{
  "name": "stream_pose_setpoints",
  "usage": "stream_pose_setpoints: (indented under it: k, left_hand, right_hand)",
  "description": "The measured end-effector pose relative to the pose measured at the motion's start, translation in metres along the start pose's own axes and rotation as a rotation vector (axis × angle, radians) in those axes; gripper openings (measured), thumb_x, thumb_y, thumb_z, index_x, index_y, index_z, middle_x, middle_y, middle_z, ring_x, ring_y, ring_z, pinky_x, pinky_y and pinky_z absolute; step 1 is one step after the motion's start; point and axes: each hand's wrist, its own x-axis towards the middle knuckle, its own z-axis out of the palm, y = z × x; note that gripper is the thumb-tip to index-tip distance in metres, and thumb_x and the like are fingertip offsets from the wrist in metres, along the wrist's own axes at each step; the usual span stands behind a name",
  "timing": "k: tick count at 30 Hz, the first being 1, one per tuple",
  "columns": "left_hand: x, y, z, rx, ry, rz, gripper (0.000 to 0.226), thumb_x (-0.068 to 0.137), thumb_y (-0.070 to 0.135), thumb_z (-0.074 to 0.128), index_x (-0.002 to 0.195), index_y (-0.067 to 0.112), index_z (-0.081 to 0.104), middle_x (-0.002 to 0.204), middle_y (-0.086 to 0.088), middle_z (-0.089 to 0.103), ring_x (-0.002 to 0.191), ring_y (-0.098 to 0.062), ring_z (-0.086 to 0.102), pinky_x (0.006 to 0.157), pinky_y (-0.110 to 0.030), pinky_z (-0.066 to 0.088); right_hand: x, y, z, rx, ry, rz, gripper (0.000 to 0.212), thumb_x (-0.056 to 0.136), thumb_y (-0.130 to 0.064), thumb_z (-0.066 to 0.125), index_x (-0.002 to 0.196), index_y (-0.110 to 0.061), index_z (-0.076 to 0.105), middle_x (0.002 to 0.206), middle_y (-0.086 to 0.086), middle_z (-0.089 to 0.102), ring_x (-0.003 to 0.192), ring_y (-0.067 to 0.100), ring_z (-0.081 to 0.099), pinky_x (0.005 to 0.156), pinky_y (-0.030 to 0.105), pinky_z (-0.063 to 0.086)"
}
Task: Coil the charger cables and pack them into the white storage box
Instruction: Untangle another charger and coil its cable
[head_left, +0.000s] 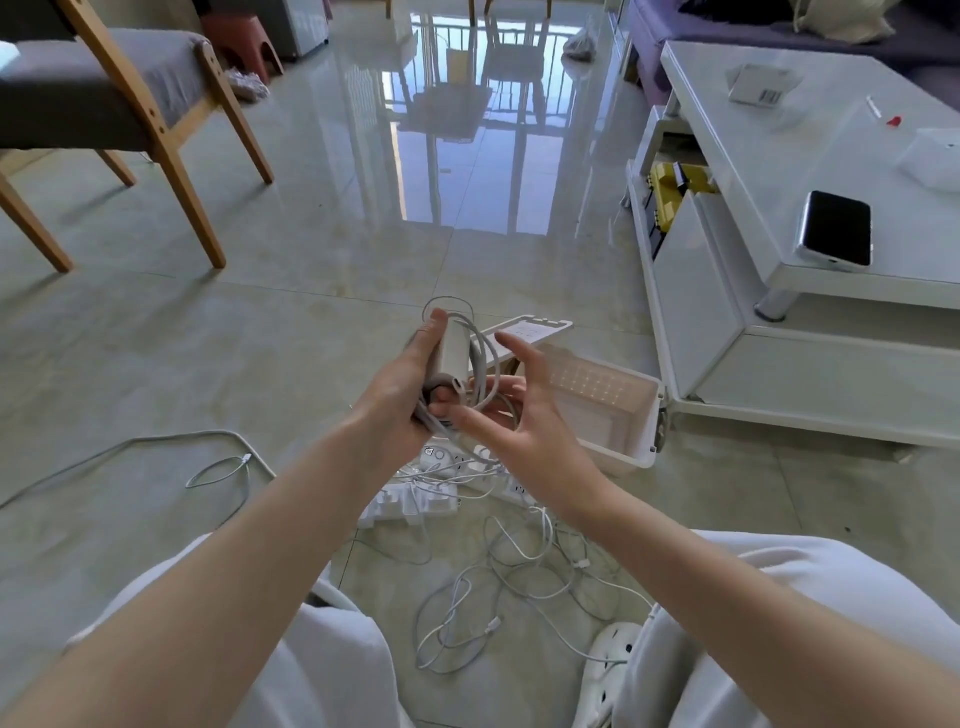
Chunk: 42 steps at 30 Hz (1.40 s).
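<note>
In the head view, the left hand (410, 384) holds a white rectangular plastic charger brick (453, 345) upright in front of the body. Its fingers and thumb are curled round the brick and pin the thin white wound cable (491, 364) against it, likely so the loops cannot spring apart. The right hand (524, 415) sits just beside it with fingers straight and spread. Its thumb reaches toward the bundle, apparently ready to guide another turn, though I cannot tell whether it actually touches the cable. Just behind the hands, the white plastic storage box (631, 457) stands open on the floor, within easy reach for dropping the bundle in. What looks like its flat white lid (524, 328) lies beyond it. Below the arms, thin white loose cables (519, 571) are tangled over white power strips (410, 501), still to be coiled. The surface is a glossy pale tiled floor (311, 260) that mirrors the window. A wooden chair with a grey cushion (104, 88) stands to the left, and to the right a white glossy coffee table (779, 156) carries a dark phone (836, 231).
</note>
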Motion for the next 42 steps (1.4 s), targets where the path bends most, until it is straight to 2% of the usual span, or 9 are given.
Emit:
stream_pose_setpoints:
  k: [4,6,13,18,24,28,33,36,42]
  left_hand:
    - [-0.001,-0.003,0.005,0.000,0.016,0.044,0.043,0.086,0.042,0.060,0.109,0.006,0.056,0.050,-0.003,0.058,0.033,-0.011,0.050,0.033,-0.015,0.037]
    - [0.000,-0.006,0.005,-0.006,0.022,0.030,0.038,0.088,0.042,0.059,0.102,0.007,0.054,0.042,-0.001,0.052,0.028,-0.009,0.043,0.030,-0.013,0.033]
    - [0.005,-0.009,0.008,-0.033,0.005,0.004,0.035,0.088,0.042,0.058,0.093,0.008,0.053,0.043,-0.003,0.050,0.028,-0.009,0.040,0.033,-0.014,0.038]
    - [0.011,-0.009,0.006,-0.003,0.015,-0.007,0.031,0.088,0.041,0.059,0.090,0.010,0.054,0.050,-0.005,0.047,0.030,-0.009,0.036,0.033,-0.013,0.034]
    - [0.015,-0.011,0.004,0.039,-0.011,-0.030,0.038,0.088,0.042,0.061,0.101,0.008,0.053,0.056,-0.007,0.045,0.031,-0.009,0.036,0.032,-0.013,0.033]
    - [0.017,-0.006,0.005,0.034,-0.026,-0.021,0.033,0.088,0.041,0.060,0.090,0.009,0.053,0.051,-0.004,0.049,0.030,-0.008,0.032,0.030,-0.012,0.028]
    - [0.026,-0.010,-0.001,0.212,0.101,0.033,0.036,0.083,0.042,0.067,0.087,0.007,0.059,0.056,-0.004,0.044,0.032,-0.008,0.035,0.031,-0.012,0.028]
    - [0.031,-0.007,-0.006,0.228,0.105,0.024,0.034,0.082,0.043,0.068,0.082,0.010,0.058,0.053,-0.003,0.044,0.032,-0.008,0.035,0.032,-0.012,0.028]
    - [0.035,-0.002,-0.010,0.185,0.095,0.038,0.030,0.078,0.042,0.072,0.079,0.015,0.057,0.048,-0.001,0.043,0.031,-0.010,0.034,0.031,-0.014,0.028]
  right_hand:
    - [-0.001,0.006,0.005,0.020,0.051,-0.051,0.044,0.080,-0.017,0.072,0.112,-0.032,0.046,0.098,0.011,0.062,0.087,0.023,0.066,0.080,0.038,0.056]
    - [0.001,0.009,0.006,-0.008,0.077,-0.053,0.027,0.082,-0.015,0.070,0.099,-0.024,0.051,0.093,0.012,0.059,0.076,0.020,0.061,0.070,0.033,0.054]
    - [0.002,0.016,0.010,-0.153,0.201,-0.005,0.012,0.086,-0.036,0.062,0.079,-0.036,0.052,0.104,0.002,0.055,0.099,0.022,0.059,0.088,0.043,0.050]
    - [0.005,0.012,0.006,-0.463,0.328,-0.167,0.011,0.085,-0.032,0.065,0.084,-0.026,0.057,0.097,-0.008,0.045,0.096,0.012,0.047,0.086,0.026,0.042]
    - [0.002,0.009,0.005,-0.536,0.372,-0.218,0.013,0.082,-0.031,0.069,0.086,-0.026,0.058,0.098,-0.010,0.042,0.098,0.011,0.042,0.088,0.043,0.042]
    - [0.004,-0.002,0.000,-0.618,0.497,-0.348,0.011,0.082,-0.027,0.069,0.085,-0.020,0.060,0.104,-0.011,0.045,0.100,0.005,0.041,0.089,0.038,0.040]
    - [0.003,-0.027,-0.014,-0.071,0.447,-0.359,0.011,0.094,-0.012,0.052,0.087,-0.017,0.045,0.094,-0.001,0.068,0.091,0.011,0.064,0.083,0.027,0.049]
    - [0.002,-0.035,-0.019,0.262,0.400,-0.203,0.010,0.097,-0.009,0.044,0.087,-0.010,0.041,0.077,0.005,0.062,0.073,0.017,0.065,0.077,0.029,0.054]
    - [0.004,-0.037,-0.020,0.286,0.455,-0.108,0.017,0.098,-0.003,0.039,0.083,-0.012,0.038,0.067,-0.001,0.047,0.055,0.007,0.046,0.055,0.022,0.045]
